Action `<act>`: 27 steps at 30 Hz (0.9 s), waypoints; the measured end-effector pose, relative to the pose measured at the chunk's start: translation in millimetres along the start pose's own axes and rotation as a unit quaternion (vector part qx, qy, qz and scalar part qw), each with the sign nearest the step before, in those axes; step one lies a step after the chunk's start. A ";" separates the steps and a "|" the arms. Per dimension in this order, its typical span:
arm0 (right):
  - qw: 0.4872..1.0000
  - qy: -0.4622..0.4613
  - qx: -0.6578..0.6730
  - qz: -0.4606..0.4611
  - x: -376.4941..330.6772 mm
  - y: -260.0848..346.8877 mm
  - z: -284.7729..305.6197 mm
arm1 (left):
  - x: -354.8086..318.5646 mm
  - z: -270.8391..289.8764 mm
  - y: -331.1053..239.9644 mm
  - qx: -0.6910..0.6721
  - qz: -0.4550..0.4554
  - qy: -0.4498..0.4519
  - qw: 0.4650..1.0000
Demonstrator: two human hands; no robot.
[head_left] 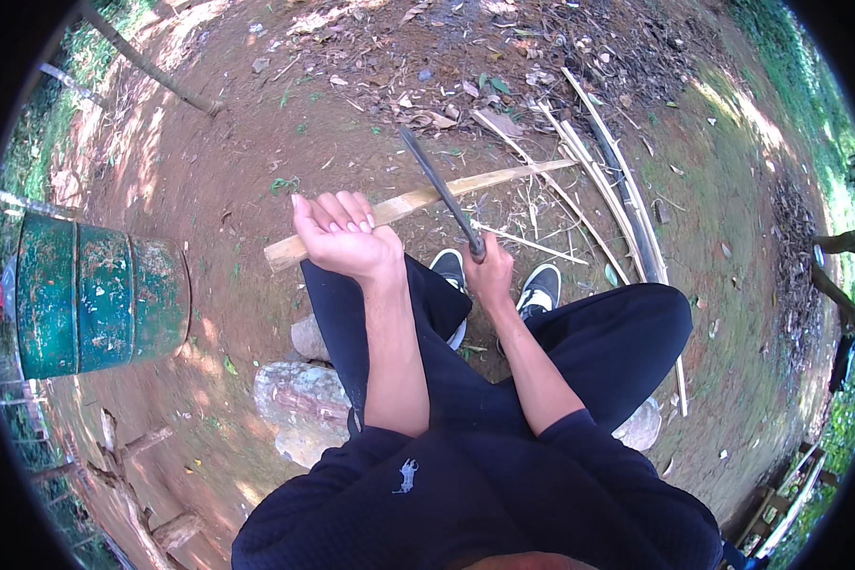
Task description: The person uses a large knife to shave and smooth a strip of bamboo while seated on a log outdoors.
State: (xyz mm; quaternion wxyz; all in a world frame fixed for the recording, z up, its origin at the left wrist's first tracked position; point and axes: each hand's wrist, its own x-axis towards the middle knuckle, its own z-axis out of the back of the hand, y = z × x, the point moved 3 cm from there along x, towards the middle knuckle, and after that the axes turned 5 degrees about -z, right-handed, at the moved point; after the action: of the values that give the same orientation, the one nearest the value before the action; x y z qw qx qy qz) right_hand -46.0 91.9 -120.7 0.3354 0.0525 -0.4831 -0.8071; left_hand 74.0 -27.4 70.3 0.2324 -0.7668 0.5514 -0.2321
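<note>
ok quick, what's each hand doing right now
Left hand: closed around the bamboo strip, palm up.
Right hand: closed on the handle of the long dark knife, whose blade crosses the strip.

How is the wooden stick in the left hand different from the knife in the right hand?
The wooden stick is pale, broad and flat; the knife is dark and narrow. The stick lies nearly level, running from the left hand toward the upper right, while the knife slants up and to the left from the right hand, crossing the stick. Both are long, and each is gripped at one end.
</note>
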 end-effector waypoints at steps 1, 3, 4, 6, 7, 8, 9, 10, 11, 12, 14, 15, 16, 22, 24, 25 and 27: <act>1.000 -0.013 -0.002 0.026 -3.0 12.5 2.8 | -2.8 1.2 -0.8 -0.025 -0.001 0.006 1.000; 0.993 -0.018 0.042 0.112 2.8 39.7 6.8 | -6.4 -3.0 -2.4 -0.028 -0.004 0.021 0.999; 0.986 -0.021 0.066 0.151 4.9 48.8 8.9 | -8.8 -6.5 -4.9 -0.027 -0.006 0.030 0.999; 0.993 -0.038 0.059 0.092 10.9 40.4 12.0 | -13.6 -9.5 -6.2 -0.019 0.003 0.030 0.999; 0.998 -0.038 0.051 0.019 14.3 19.4 12.4 | -15.9 -12.9 -5.8 -0.025 0.010 0.040 0.999; 0.997 -0.038 0.043 -0.054 16.0 -1.5 12.9 | -17.5 -16.5 -5.3 -0.030 0.018 0.050 0.998; 0.999 -0.049 0.000 -0.023 17.0 -3.3 18.1 | -17.3 -16.6 -4.1 -0.028 0.014 0.051 0.998; 0.998 -0.045 0.001 -0.035 16.7 -5.2 17.3 | -17.0 -16.9 -2.9 -0.026 0.011 0.051 0.998; 0.998 -0.041 0.003 -0.047 16.1 -6.5 15.1 | -17.0 -17.9 -1.4 -0.024 0.009 0.052 0.998; 0.998 -0.030 0.000 -0.063 9.8 -3.4 13.8 | -18.2 -12.8 -0.2 -0.025 0.011 0.049 0.998; 0.999 -0.015 0.032 -0.018 5.4 24.2 15.1 | -15.7 -12.0 -3.0 -0.037 0.004 0.047 0.998; 0.998 -0.030 0.037 0.040 6.0 39.1 17.1 | -19.9 -11.8 -6.0 -0.025 0.004 0.052 0.998; 0.993 -0.045 0.043 0.099 7.2 49.6 17.4 | -20.8 -13.0 -6.5 -0.025 0.002 0.054 0.998; 0.981 -0.045 -0.084 -0.167 31.8 -41.8 17.6 | -18.2 -17.9 -3.0 -0.034 0.015 0.055 0.998; 0.975 -0.053 -0.113 -0.181 34.3 -60.5 28.6 | -20.1 -18.0 1.1 -0.036 0.015 0.055 0.998; 0.972 -0.055 -0.126 -0.188 34.8 -63.3 32.5 | -22.9 -21.1 -0.8 -0.027 0.010 0.056 0.998; 0.985 -0.036 -0.064 -0.153 35.1 -46.9 25.4 | -26.6 -25.7 -0.1 -0.031 0.009 0.060 0.998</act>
State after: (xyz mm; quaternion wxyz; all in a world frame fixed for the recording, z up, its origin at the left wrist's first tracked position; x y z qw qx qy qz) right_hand -106.4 104.5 -137.1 0.1930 0.0746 -0.4284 -0.8796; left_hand 50.8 -4.5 87.9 0.1771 -0.7533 0.5782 -0.2585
